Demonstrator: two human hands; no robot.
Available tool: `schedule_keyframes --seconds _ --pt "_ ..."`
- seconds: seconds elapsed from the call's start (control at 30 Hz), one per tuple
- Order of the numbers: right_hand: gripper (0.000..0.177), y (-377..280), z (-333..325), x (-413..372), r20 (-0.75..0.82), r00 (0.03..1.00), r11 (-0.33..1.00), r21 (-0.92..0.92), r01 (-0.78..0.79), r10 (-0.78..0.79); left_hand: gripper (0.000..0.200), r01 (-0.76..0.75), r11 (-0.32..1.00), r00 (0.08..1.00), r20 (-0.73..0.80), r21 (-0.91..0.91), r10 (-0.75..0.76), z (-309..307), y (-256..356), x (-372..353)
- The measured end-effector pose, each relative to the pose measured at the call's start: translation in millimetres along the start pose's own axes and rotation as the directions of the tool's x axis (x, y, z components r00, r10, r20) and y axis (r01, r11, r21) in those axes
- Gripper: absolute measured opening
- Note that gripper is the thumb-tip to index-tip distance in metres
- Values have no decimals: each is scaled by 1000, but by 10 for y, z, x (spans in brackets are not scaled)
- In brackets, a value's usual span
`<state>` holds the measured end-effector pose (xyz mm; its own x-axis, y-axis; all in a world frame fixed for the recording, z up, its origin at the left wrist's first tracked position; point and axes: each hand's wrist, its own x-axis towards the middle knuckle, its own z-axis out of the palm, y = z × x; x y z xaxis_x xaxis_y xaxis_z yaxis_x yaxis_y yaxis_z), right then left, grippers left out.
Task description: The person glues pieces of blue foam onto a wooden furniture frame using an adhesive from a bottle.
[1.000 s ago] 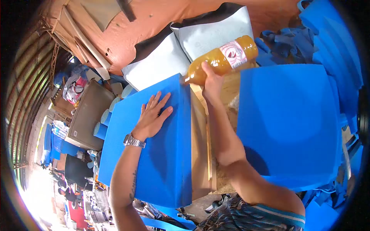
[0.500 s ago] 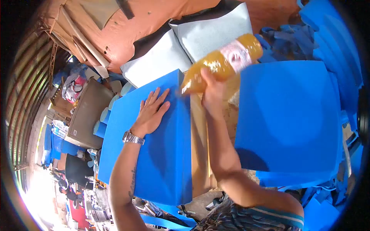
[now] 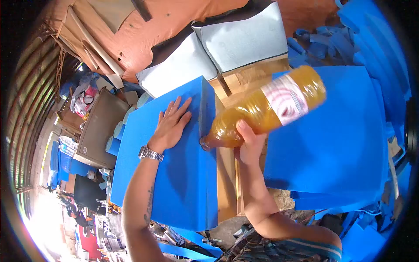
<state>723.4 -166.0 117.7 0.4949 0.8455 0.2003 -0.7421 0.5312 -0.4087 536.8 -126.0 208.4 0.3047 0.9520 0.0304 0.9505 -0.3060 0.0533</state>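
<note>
My left hand (image 3: 171, 126) lies flat on top of a large blue foam block (image 3: 183, 174), fingers stretched and slightly spread, a metal watch on the wrist. My right hand (image 3: 251, 144) is wrapped round a large clear plastic bottle (image 3: 235, 115) of amber liquid with a pink and white label. The bottle is tilted, its neck pointing down and left at the block's right edge. A darker line runs along that edge above the neck. The block rests on a wooden surface (image 3: 227, 187). Fingers on the far side of the bottle are hidden.
To the right is a stack of blue foam sheets (image 3: 327, 139). Two pale grey cushions (image 3: 244, 37) lie at the back by an orange sheet (image 3: 174, 17). Blue foam scraps (image 3: 323, 43) are piled at back right. A brown cabinet (image 3: 102, 126) stands at left.
My right hand has brought the bottle toward me, so its neck moved down along the block's right edge. The left hand has stayed nearly still on the foam.
</note>
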Motion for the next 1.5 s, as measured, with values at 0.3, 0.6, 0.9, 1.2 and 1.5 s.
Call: schedule_keyframes --seconds 0.3,0.6,0.9,1.2,1.5 --pt "42 250 79 317 -141 989 999 -24 32 -35 51 -8 1000 1000 -13 -2 8 22 -3 -24" --pt "50 -32 46 -174 -51 995 977 -199 72 -83 50 -27 999 999 -30 30 28 56 -33 -22" --pt "47 -498 -376 -1098 299 943 973 -217 -82 147 51 -48 997 997 -52 58 51 62 -72 5" --pt "34 -506 -696 -927 694 718 787 -472 398 54 52 -55 998 996 -67 29 57 104 -146 5" --pt "35 -432 -219 -819 458 879 914 -399 74 129 57 -64 998 995 -79 9 64 185 -209 10"
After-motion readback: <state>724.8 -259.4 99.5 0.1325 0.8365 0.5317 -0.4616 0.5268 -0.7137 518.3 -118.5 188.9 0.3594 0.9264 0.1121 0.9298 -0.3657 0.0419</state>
